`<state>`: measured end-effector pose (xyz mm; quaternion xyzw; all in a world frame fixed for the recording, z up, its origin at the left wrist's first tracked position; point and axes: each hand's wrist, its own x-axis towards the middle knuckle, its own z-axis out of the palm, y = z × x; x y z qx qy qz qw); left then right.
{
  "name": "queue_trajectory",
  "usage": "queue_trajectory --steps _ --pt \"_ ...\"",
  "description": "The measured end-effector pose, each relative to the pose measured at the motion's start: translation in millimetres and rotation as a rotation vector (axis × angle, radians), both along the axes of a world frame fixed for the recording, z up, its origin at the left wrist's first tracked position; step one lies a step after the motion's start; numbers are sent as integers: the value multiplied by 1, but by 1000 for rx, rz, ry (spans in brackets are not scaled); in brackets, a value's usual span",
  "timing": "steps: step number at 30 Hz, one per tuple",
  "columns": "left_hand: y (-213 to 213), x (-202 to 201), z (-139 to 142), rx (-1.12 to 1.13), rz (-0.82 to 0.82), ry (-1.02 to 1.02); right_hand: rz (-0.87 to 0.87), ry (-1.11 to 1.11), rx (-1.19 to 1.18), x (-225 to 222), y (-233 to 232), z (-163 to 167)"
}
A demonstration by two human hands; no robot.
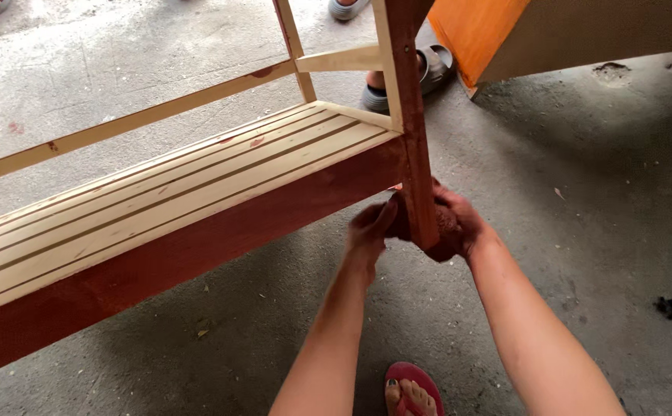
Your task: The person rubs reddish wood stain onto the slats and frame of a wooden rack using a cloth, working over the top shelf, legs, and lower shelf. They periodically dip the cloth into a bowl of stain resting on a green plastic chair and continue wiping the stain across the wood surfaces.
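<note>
Left hand: our left hand (370, 229) is stained reddish-brown, its fingers curled against the left face of the wooden leg (415, 146), pressing near the leg's lower end.
Right hand: our right hand (454, 223) is closed around a stain-soaked rag (445, 231), held against the right side of the same leg, just across from the left hand.
Wooden leg: it runs up and away from between both hands, already stained dark red on the faces we can see.
Bench: the slatted wooden bench (166, 192) stretches off to the left of the left hand; its pale slats are bare wood with a few red smears.
Front rail: the long front rail (159, 262) is stained red and meets the leg just above the left hand.
Back rails: unstained rails (143, 115) lie beyond the slats, farther from our hands.
Floor: grey concrete floor (582, 231) spreads below and to the right of the right hand.
Our foot: a red sandal (413, 389) shows below the hands, between our forearms.
Orange panel: an orange board (478, 27) stands well beyond the right hand.
Another person: a sandalled foot (421, 73) sits behind the leg, far from our hands.
</note>
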<state>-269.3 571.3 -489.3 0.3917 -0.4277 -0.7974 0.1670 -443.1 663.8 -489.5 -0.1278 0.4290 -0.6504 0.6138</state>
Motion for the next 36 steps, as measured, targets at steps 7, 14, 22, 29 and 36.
queue_trajectory --steps 7,14,22,29,36 --pt "-2 -34 17 164 241 293 -64 204 -129 2 -1 39" --pt "10 -12 28 187 273 638 -223 401 -148 4 -26 56" --pt "-2 8 27 -229 73 395 -165 376 -146 7 -23 52" --pt "9 21 29 -362 -15 230 -185 407 -74 7 4 27" --pt "40 36 29 -349 -55 139 -157 324 -47 13 36 -6"
